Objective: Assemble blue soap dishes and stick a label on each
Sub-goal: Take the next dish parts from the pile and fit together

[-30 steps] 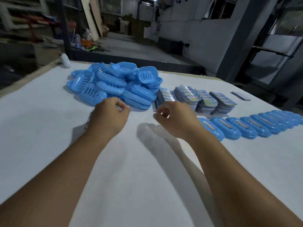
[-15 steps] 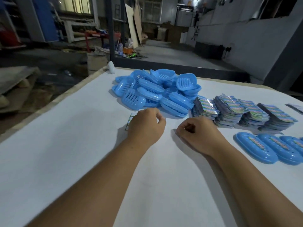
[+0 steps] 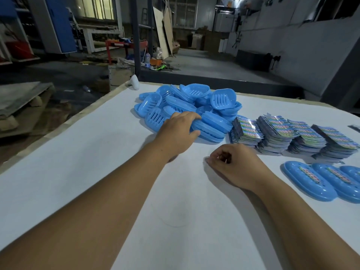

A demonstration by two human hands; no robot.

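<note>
Much was cut off or obscured. The assembled soap dishes [image 3: 309, 180] at the lower right were cropped by the frame edge, so only the nearest was seen whole, and a dark flat item [image 3: 355, 128] at the far right edge could not be identified. The printing on the label stacks [image 3: 292, 133] was seen only as multicoloured pattern; no word or brand could be read there or on the labels stuck to the dishes. The fingertips of the left hand [image 3: 178, 133] were partly lost among the blue plastic, and whatever lay inside the curled right hand [image 3: 236, 166] was hidden by its own fingers.

Compared with half a second before, the left hand had been moved forward from the bare white table [image 3: 78, 172] onto the near edge of the pile of unassembled soap dish halves [image 3: 187, 108], its fingers now spread flat over a ribbed half [image 3: 212, 123], with the thumb held apart; a firm grip could not be confirmed. The right hand was kept on the table in front of the label stacks, its fingers loosely curled inward with thumb and forefinger pinched close. The small sheet seen earlier beside the left hand was no longer visible. A white object [image 3: 134, 82] stood at the far table corner.
</note>
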